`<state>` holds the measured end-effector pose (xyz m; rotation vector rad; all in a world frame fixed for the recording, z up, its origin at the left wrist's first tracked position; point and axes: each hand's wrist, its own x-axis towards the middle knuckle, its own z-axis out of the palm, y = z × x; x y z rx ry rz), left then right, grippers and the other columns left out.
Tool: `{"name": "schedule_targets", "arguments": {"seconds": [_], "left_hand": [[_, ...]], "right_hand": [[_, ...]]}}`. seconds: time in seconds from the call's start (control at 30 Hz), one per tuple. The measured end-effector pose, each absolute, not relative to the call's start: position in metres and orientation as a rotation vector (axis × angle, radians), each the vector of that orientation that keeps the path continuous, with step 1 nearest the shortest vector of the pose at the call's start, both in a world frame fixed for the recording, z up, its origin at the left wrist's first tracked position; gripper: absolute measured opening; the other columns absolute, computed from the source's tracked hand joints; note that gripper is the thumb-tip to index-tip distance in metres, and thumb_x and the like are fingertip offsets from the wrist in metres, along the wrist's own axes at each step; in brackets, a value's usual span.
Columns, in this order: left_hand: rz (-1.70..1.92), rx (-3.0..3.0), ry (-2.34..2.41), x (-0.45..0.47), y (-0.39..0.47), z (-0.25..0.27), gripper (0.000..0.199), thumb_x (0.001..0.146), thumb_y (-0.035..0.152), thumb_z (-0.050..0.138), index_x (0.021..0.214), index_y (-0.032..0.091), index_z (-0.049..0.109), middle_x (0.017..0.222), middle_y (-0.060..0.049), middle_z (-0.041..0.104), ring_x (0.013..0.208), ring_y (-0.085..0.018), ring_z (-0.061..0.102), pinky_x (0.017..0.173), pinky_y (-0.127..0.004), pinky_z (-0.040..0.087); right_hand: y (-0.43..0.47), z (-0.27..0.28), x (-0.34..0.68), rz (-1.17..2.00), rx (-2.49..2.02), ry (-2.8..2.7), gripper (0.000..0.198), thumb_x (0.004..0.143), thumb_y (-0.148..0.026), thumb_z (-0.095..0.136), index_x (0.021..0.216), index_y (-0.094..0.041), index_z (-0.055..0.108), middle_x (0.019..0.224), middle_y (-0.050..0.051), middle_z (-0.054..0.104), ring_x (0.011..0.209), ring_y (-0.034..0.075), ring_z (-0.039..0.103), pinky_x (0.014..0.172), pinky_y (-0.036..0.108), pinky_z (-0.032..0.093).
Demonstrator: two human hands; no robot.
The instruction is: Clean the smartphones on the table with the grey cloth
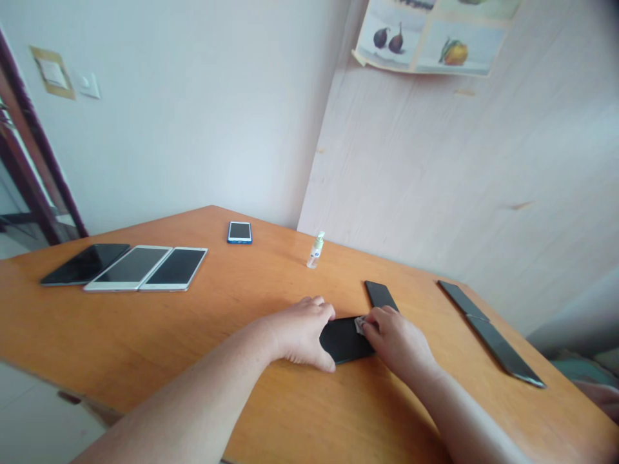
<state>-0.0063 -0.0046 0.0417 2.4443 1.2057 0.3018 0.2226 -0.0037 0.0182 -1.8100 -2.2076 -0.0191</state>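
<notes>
A black tablet (344, 340) lies flat on the wooden table in front of me, its dark face up. My left hand (305, 335) grips its left end, thumb at the near edge and fingers at the far edge. In the fingers of my right hand (397, 336) is a small crumpled white wipe (360, 325), pressed on the tablet's surface near its far right corner. That hand covers the tablet's right end. Just beyond it lies a black phone (380, 295), partly hidden by my fingers.
A clear spray bottle (315, 251) stands upright towards the wall. Left on the table (232, 290) lie a black tablet (87, 264), two white-framed tablets (133, 267) (175, 268) and a blue-edged phone (240, 232). Two dark devices (461, 298) (505, 348) lie along the right edge.
</notes>
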Motion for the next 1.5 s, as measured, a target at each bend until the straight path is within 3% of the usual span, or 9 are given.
{"name": "schedule_targets", "arguments": {"seconds": [0.1, 0.27, 0.5, 0.67, 0.8, 1.0, 1.27, 1.5], "left_hand": [[0.296, 2.452, 1.208, -0.006, -0.004, 0.041, 0.071, 0.055, 0.054, 0.078, 0.114, 0.024, 0.054, 0.117, -0.007, 0.054, 0.114, -0.028, 0.052, 0.088, -0.034, 0.049], [0.304, 2.470, 1.201, -0.005, -0.005, 0.042, 0.065, 0.056, 0.053, 0.076, 0.111, 0.024, 0.055, 0.113, -0.006, 0.054, 0.110, -0.028, 0.054, 0.087, -0.034, 0.049], [0.277, 2.444, 1.195, -0.006, -0.005, 0.044, 0.071, 0.057, 0.054, 0.077, 0.116, 0.024, 0.054, 0.119, -0.007, 0.054, 0.116, -0.029, 0.052, 0.089, -0.035, 0.049], [0.277, 2.468, 1.203, -0.006, -0.006, 0.045, 0.067, 0.056, 0.052, 0.076, 0.113, 0.023, 0.055, 0.116, -0.007, 0.055, 0.112, -0.029, 0.053, 0.088, -0.035, 0.049], [0.274, 2.477, 1.198, -0.006, -0.006, 0.045, 0.063, 0.056, 0.051, 0.075, 0.109, 0.023, 0.056, 0.112, -0.006, 0.055, 0.110, -0.029, 0.054, 0.086, -0.035, 0.050], [0.274, 2.498, 1.172, -0.009, -0.003, 0.042, 0.067, 0.057, 0.051, 0.074, 0.114, 0.023, 0.055, 0.114, -0.007, 0.054, 0.109, -0.029, 0.053, 0.089, -0.036, 0.049], [0.272, 2.496, 1.195, -0.010, -0.002, 0.043, 0.062, 0.056, 0.049, 0.076, 0.109, 0.024, 0.056, 0.112, -0.006, 0.055, 0.108, -0.028, 0.054, 0.087, -0.034, 0.049], [0.248, 2.505, 1.190, -0.011, -0.001, 0.042, 0.068, 0.058, 0.050, 0.074, 0.117, 0.024, 0.055, 0.117, -0.007, 0.054, 0.111, -0.028, 0.053, 0.090, -0.035, 0.048]], "right_hand": [[-0.008, 0.019, 0.225, -0.007, -1.768, -2.217, 0.014, 0.087, -0.020, 0.052, 0.087, -0.021, 0.066, 0.087, 0.004, 0.062, 0.083, 0.018, 0.058, 0.069, 0.027, 0.038], [-0.029, 0.024, 0.194, 0.287, -1.333, -2.452, 0.013, 0.084, -0.018, 0.056, 0.087, -0.025, 0.066, 0.091, 0.001, 0.063, 0.087, 0.016, 0.058, 0.074, 0.025, 0.040], [-0.006, 0.020, 0.235, 0.053, -1.813, -2.200, 0.010, 0.085, -0.019, 0.052, 0.084, -0.021, 0.062, 0.081, 0.003, 0.062, 0.075, 0.017, 0.058, 0.064, 0.027, 0.036], [-0.025, 0.024, 0.211, 0.248, -1.491, -2.354, 0.018, 0.081, -0.013, 0.051, 0.086, -0.023, 0.064, 0.089, 0.002, 0.063, 0.083, 0.016, 0.058, 0.072, 0.025, 0.039], [-0.033, 0.026, 0.195, 0.398, -1.366, -2.418, 0.019, 0.079, -0.012, 0.051, 0.084, -0.024, 0.065, 0.087, -0.001, 0.063, 0.079, 0.014, 0.058, 0.068, 0.024, 0.039], [-0.011, 0.026, 0.241, 0.130, -1.833, -2.247, 0.011, 0.079, -0.017, 0.053, 0.081, -0.022, 0.062, 0.077, 0.001, 0.062, 0.069, 0.016, 0.055, 0.061, 0.026, 0.035], [-0.035, 0.027, 0.201, 0.433, -1.266, -2.418, 0.026, 0.079, -0.007, 0.047, 0.086, -0.024, 0.066, 0.090, 0.002, 0.064, 0.083, 0.015, 0.060, 0.073, 0.025, 0.043], [-0.008, 0.020, 0.238, 0.110, -1.733, -2.267, 0.018, 0.078, -0.010, 0.049, 0.081, -0.020, 0.064, 0.084, 0.003, 0.060, 0.080, 0.017, 0.057, 0.071, 0.027, 0.041]]}}
